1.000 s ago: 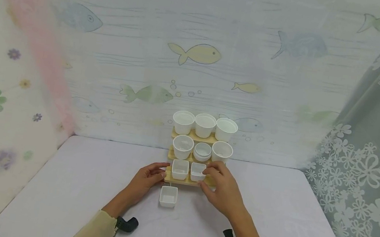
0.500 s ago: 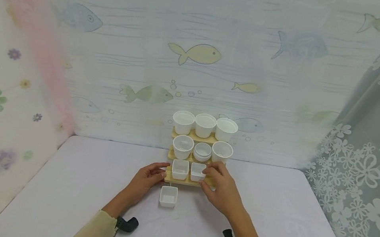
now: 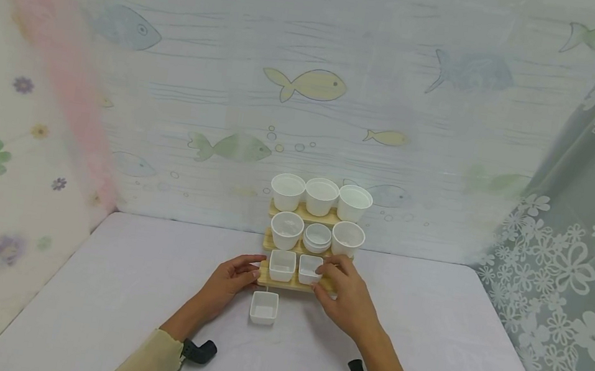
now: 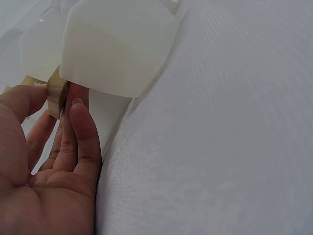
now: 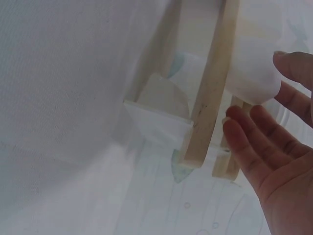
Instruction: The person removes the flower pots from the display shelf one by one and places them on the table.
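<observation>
A three-tier stand with wooden shelves (image 3: 284, 284) holds white cups. My left hand (image 3: 225, 285) pinches the left end of its lowest shelf; the left wrist view shows the wood (image 4: 57, 93) between thumb and fingers. On that shelf sit two small square cups, the left one (image 3: 282, 266) and the right one (image 3: 310, 269). My right hand (image 3: 352, 302) holds the right square cup, index finger at its rim and thumb low at its front. In the right wrist view the cup (image 5: 254, 63) meets thumb and index finger, while the other fingers extend below the shelf.
Another square cup (image 3: 264, 308) stands on the white tablecloth (image 3: 151, 266) in front of the stand. Round white cups (image 3: 321, 197) fill the top tier. A small stacked pair (image 3: 317, 237) sits between two larger round cups on the middle tier. Behind is a fish-patterned cloth (image 3: 217, 106).
</observation>
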`<act>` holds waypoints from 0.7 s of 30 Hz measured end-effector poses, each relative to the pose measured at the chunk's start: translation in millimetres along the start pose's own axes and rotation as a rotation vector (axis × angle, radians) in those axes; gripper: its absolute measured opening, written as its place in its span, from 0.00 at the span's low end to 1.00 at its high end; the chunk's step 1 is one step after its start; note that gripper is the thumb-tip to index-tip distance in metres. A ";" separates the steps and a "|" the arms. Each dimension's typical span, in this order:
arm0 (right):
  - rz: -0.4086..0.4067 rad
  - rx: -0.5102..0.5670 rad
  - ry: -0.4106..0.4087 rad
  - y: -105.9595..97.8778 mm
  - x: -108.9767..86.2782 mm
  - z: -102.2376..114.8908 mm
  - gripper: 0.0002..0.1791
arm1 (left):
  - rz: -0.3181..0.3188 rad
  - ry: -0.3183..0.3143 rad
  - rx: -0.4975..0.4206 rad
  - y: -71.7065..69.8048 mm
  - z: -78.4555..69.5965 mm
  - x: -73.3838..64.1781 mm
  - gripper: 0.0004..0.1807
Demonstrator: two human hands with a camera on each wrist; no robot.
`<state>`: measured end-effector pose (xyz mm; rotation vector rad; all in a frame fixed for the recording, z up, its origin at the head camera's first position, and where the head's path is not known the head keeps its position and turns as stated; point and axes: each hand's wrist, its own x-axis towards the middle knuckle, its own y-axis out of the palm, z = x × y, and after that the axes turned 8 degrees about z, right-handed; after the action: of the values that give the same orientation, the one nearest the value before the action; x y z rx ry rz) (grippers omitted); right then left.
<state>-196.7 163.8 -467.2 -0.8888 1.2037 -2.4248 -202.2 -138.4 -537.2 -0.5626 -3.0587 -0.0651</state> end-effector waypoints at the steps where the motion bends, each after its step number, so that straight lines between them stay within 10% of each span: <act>1: -0.001 0.001 -0.004 -0.4 -0.1 0.5 0.13 | -0.003 -0.002 -0.001 0.2 -0.2 -0.2 0.27; 21: -0.016 -0.051 -0.037 -2.1 -0.2 3.1 0.11 | -0.013 -0.010 -0.003 1.4 -0.8 -0.8 0.25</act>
<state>-194.5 163.3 -464.2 -0.9567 1.2548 -2.3891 -200.9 -137.4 -536.4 -0.5447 -3.0729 -0.0670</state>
